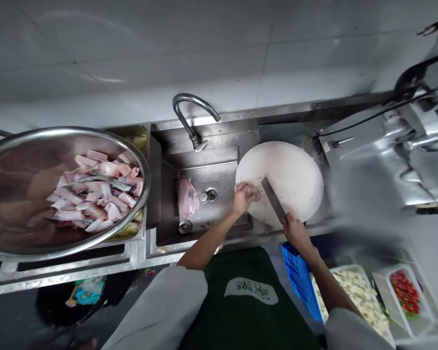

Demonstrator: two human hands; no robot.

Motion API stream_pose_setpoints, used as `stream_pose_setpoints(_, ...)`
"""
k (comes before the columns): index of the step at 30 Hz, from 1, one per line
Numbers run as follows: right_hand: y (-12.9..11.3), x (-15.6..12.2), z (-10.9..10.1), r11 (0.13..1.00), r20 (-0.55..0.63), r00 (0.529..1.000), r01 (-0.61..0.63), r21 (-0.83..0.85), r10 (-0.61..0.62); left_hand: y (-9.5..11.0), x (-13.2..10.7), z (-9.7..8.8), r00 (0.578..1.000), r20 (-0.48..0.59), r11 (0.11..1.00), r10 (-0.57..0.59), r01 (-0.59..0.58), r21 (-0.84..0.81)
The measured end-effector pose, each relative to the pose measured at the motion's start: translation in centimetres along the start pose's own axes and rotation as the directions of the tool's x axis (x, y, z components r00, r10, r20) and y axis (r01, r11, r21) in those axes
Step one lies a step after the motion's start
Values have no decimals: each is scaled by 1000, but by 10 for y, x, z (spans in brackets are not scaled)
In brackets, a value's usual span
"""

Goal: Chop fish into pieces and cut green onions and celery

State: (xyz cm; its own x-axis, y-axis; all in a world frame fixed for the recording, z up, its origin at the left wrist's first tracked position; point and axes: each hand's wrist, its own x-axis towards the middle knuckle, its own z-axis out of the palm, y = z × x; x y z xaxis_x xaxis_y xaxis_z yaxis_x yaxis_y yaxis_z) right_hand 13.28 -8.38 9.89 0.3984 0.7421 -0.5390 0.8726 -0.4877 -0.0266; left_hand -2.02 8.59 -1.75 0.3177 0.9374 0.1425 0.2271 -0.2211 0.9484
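Bowl (18,160) of cut fish (98,192) stands at our left, round board (295,170) at our right. Over the board we hold a knife (273,198), right hand (295,230) clamped on its handle; our left hand (244,196) curls over the left edge, whether gripping anything we cannot tell.
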Motion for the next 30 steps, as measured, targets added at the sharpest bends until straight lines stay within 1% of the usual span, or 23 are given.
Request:
stream_pose_setpoints(1,-2,-1,1,1000,13,1000,4,-13,-3,-6,-2,-4,996,-43,996,72,-70,51)
stream_pose_setpoints(2,-5,-3,2,1000,21,1000,10,-20,-9,-12,-4,-9,987,-65,985,146,-138,103)
stream_pose_setpoints(3,-9,-4,4,1000,29,999,20,-22,-20,-16,-6,-14,974,-59,967,218,-207,151)
stream_pose_setpoints(4,-13,-5,6,999,37,999,39,-17,-38,-19,-7,-17,959,-27,943,283,-273,189)
stream_pose_setpoints(6,-22,-8,9,995,46,994,101,1,-101,-23,-9,-20,918,101,890,384,-397,224)
stream_pose_setpoints(8,-29,-9,11,988,56,987,151,7,-151,-26,-10,-18,871,224,849,437,-481,218)
stream_pose_setpoints(9,-30,-10,11,987,64,985,158,2,-158,-27,-10,-16,853,264,835,451,-507,213)
stream_pose_setpoints(11,-30,-12,9,989,83,985,151,-9,-149,-30,-11,-12,828,307,812,469,-541,218)
stream_pose_setpoints(14,-30,-10,3,989,126,982,145,-7,-143,-34,-11,-9,835,287,814,469,-535,228)
stream_pose_setpoints(16,-36,-1,-4,989,151,978,149,0,-147,-35,-11,-7,844,278,826,458,-520,217)
stream_pose_setpoints(18,-51,16,-13,987,154,974,162,24,-164,-37,-9,-6,848,276,837,452,-510,197)
stream_pose_setpoints(20,-71,39,-23,978,117,972,193,80,-202,-38,-8,-6,840,294,838,457,-517,174)
stream_pose_setpoints(22,-90,59,-31,967,67,972,217,132,-227,-39,-9,-11,838,309,846,451,-511,151)
stream_pose_setpoints(23,-95,66,-35,966,49,973,217,144,-226,-39,-10,-17,855,281,857,436,-490,161)
stream_pose_setpoints(24,-99,71,-37,966,42,975,210,148,-219,-38,-11,-25,886,211,872,413,-452,189)
stream_pose_setpoints(25,-100,73,-38,969,43,978,198,148,-206,-38,-11,-34,919,102,890,380,-394,230)
stream_pose_setpoints(26,-99,73,-39,972,47,980,186,146,-194,-36,-11,-45,939,-30,906,343,-322,273)
stream_pose_setpoints(27,-96,72,-39,973,50,981,178,144,-187,-34,-9,-55,938,-157,918,308,-250,308)
stream_pose_setpoints(28,-94,71,-38,974,49,982,175,144,-184,-31,-5,-64,926,-251,925,283,-194,326)
stream_pose_setpoints(29,-92,69,-38,973,48,981,181,145,-190,-27,0,-69,916,-298,928,269,-165,333)
stream_pose_setpoints(30,-90,68,-38,971,45,979,189,144,-197,-24,7,-71,916,-298,928,268,-162,336)
